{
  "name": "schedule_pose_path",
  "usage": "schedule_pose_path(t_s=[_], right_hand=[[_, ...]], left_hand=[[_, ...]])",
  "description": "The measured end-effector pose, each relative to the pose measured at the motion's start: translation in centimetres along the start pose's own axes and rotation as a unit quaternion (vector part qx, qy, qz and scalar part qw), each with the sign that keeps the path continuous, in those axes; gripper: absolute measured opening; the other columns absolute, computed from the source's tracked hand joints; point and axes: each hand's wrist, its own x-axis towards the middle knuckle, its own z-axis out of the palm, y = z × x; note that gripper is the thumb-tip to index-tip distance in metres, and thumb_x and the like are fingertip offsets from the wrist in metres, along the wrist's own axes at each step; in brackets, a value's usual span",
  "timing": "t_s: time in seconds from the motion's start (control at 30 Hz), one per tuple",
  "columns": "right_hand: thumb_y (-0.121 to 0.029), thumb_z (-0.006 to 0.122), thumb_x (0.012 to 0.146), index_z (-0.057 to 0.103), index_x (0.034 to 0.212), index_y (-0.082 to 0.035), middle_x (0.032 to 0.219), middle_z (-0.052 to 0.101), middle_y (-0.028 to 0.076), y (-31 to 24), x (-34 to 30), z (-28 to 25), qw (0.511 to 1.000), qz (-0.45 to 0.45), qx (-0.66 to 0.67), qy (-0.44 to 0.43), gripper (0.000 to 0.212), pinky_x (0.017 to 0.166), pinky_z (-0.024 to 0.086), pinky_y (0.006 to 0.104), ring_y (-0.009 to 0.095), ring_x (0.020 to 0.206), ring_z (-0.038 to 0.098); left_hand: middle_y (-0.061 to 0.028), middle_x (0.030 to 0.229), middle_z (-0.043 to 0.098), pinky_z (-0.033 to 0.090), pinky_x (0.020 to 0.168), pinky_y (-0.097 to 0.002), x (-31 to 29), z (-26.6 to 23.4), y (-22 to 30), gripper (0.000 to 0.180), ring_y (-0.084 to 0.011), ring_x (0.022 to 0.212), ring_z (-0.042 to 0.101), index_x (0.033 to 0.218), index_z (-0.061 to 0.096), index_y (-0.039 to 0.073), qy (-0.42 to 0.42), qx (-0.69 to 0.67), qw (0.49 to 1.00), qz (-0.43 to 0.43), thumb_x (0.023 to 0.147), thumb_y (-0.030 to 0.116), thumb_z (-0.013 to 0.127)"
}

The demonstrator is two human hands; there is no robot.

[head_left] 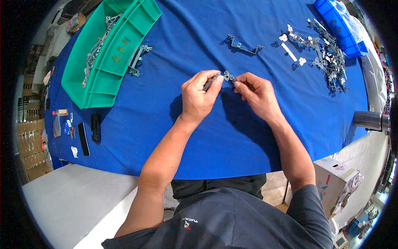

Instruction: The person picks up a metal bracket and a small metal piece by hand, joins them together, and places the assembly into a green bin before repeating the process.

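Note:
Over the middle of the cloth both of my hands are raised close together. My left hand [201, 95] is closed, with a dark slim piece [211, 82] between thumb and fingers; its kind is mostly hidden. My right hand [259, 94] pinches the edge of a small silvery metal bracket [228, 76] with rounded, holed lobes. That bracket sits in the gap between my hands, against the left fingertips. Whether it is joined to the dark piece I cannot tell. Beyond my hands a long bent metal bracket [245, 49] lies alone on the cloth.
At left stands a green bin [108, 79] holding metal parts and small brass-coloured pieces; several brackets [137, 60] lie beside it. A heap of metal brackets [329, 60] spreads at right, near a blue bin [342, 29]. A phone [83, 139] and a black case [95, 128] rest on the blue cloth [199, 153].

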Motion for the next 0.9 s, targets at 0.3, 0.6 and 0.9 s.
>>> schedule_pose_path(t_s=[0.3, 0.6, 0.9], right_hand=[[-0.014, 0.066, 0.096, 0.064, 0.096, 0.000, 0.072, 0.063, 0.009, 0.3, 0.1, 0.1, 0.997, -0.050, -0.064, 0.016, 0.014, 0.058, 0.045, 0.0322, 0.012, 0.065, 0.057], [-0.013, 0.068, 0.095, 0.062, 0.104, -0.001, 0.081, 0.065, 0.010, 0.3, 0.0, 0.7, 0.999, -0.034, 0.006, 0.028, 0.016, 0.059, 0.047, 0.0344, 0.017, 0.065, 0.060], [-0.016, 0.067, 0.097, 0.065, 0.102, 0.000, 0.081, 0.063, 0.005, 0.7, 0.3, 0.2, 0.985, -0.135, -0.031, 0.103, 0.016, 0.056, 0.047, 0.0281, 0.011, 0.063, 0.056]], left_hand=[[-0.0056, 0.082, 0.072, 0.051, 0.065, -0.0253, 0.1, 0.1, 0.0, 0.013, -0.0071, 0.072, 0.063, 0.099, 0.073, -0.001, -0.016, -0.003, 1.000, 0.002, 0.091, 0.009, 0.074], [-0.0108, 0.086, 0.074, 0.054, 0.067, -0.0284, 0.0, 0.2, 0.0, 0.012, -0.0140, 0.074, 0.069, 0.098, 0.072, -0.002, -0.042, 0.020, 0.998, 0.032, 0.090, 0.007, 0.073], [-0.0108, 0.087, 0.074, 0.054, 0.068, -0.0282, 0.1, 0.3, 0.1, 0.012, -0.0148, 0.074, 0.069, 0.097, 0.073, -0.002, -0.060, 0.038, 0.996, 0.053, 0.090, 0.007, 0.074]])
